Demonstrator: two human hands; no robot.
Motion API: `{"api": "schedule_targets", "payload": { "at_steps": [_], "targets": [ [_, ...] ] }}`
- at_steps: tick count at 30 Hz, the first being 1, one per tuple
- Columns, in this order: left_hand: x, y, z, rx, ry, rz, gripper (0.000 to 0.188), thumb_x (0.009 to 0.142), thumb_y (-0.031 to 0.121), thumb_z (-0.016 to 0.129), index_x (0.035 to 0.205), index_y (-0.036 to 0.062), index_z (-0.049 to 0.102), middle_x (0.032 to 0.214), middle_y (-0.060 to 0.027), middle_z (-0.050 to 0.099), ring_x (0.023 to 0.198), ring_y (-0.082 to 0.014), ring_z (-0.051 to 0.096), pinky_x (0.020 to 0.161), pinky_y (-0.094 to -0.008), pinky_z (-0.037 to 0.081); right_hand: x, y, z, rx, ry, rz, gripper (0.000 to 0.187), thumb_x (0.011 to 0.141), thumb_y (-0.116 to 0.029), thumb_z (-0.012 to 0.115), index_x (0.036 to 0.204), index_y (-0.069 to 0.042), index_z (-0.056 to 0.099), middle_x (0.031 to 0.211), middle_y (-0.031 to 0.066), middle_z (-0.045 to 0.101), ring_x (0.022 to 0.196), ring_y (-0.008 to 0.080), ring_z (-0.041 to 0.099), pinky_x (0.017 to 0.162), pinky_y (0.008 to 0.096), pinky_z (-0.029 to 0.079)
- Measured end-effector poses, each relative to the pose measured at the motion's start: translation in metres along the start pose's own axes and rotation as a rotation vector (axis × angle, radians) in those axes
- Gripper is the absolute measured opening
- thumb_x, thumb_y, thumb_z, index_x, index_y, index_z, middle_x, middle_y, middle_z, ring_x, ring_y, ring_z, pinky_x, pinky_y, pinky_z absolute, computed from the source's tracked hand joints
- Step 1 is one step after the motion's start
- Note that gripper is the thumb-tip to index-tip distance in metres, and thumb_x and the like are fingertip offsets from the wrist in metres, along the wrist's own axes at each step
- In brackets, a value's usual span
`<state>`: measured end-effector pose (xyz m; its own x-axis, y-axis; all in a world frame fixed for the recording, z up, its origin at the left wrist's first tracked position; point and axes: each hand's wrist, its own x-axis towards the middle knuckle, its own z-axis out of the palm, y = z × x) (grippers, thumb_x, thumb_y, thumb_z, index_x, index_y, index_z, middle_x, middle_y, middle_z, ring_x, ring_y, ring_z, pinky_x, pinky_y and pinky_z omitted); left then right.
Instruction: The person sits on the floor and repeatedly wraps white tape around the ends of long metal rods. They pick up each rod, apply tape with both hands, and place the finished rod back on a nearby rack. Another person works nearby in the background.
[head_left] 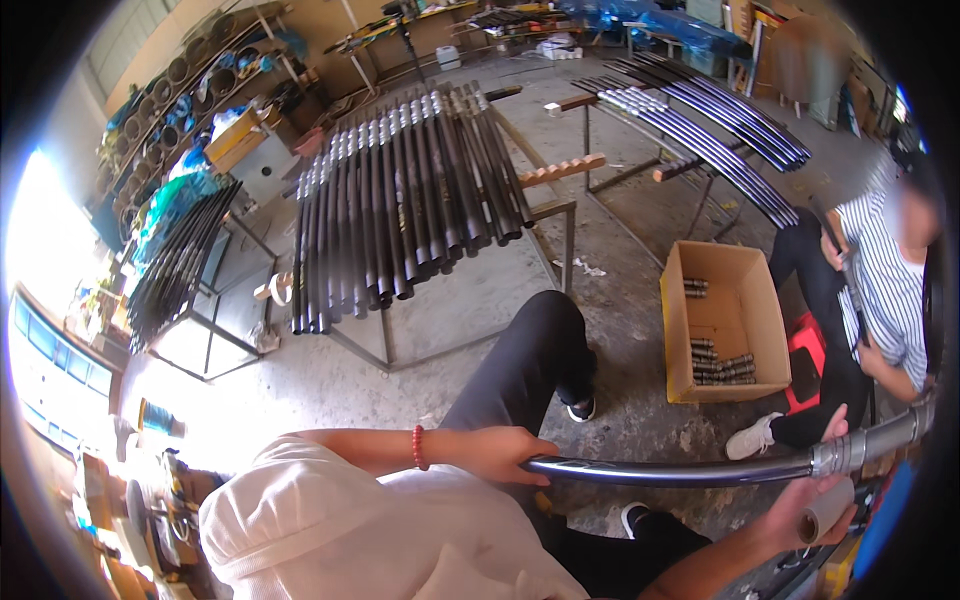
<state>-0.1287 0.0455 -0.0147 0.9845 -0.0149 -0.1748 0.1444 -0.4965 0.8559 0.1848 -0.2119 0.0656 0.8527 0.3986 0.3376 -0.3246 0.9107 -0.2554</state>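
Note:
A shiny dark metal tube point(680, 472) lies across in front of me, level, running off to the right. My left hand point(510, 455) is closed around its left end. At the tube's right end is a grey ribbed metal fitting point(865, 448). My right hand point(785, 512) is under the tube beside this fitting, its fingers curled around a pale roll point(826, 512) with a hollow core. Fingertips show above the tube by the fitting. Whether the right hand also bears the tube I cannot tell.
An open cardboard box point(725, 325) with several metal fittings stands ahead right. Beside it a seated person point(885, 270) holds a rod. Dark tubes point(400, 200) lie on a rack ahead; shiny tubes point(700, 130) lie on another rack. More thin dark tubes point(185, 270) are at left.

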Motion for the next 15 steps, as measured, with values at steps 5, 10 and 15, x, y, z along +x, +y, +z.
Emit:
{"api": "schedule_targets", "payload": {
  "at_steps": [5,10,15],
  "targets": [
    [-0.021,-0.002,-0.013,-0.139,0.275,0.144,0.022,0.088,0.019,0.07,0.089,0.0021,0.056,0.069,-0.0102,0.053,0.062,-0.0192,0.056,0.057,-0.0342,0.042,0.009,0.047,-0.01,-0.44,-0.464,0.137,0.042,0.085,-0.034,0.046,0.097,0.006,0.037,0.114,0.0236,0.038,0.127,0.0342,0.028,0.119,0.0498,0.009],
    [-0.054,0.032,-0.072,-0.589,0.651,-0.136,0.023,0.09,0.02,0.068,0.104,0.0059,0.055,0.07,-0.0004,0.057,0.048,-0.0066,0.051,0.044,-0.0217,0.042,-0.012,0.118,-0.007,-0.84,-0.444,0.204,0.044,0.092,-0.042,0.03,0.066,-0.008,0.041,0.071,0.0067,0.041,0.079,0.0226,0.049,0.098,0.043,0.037],
    [-0.088,0.008,-0.144,-0.539,1.255,0.043,0.035,0.095,0.015,0.06,0.124,0.0028,0.044,0.067,-0.0001,0.051,0.042,-0.007,0.044,0.039,-0.0221,0.04,-0.03,0.144,-0.026,-1.039,-0.295,0.305,0.048,0.091,-0.042,0.036,0.061,-0.007,0.045,0.059,0.0071,0.044,0.06,0.0203,0.05,0.075,0.0376,0.044]
  ]
}}
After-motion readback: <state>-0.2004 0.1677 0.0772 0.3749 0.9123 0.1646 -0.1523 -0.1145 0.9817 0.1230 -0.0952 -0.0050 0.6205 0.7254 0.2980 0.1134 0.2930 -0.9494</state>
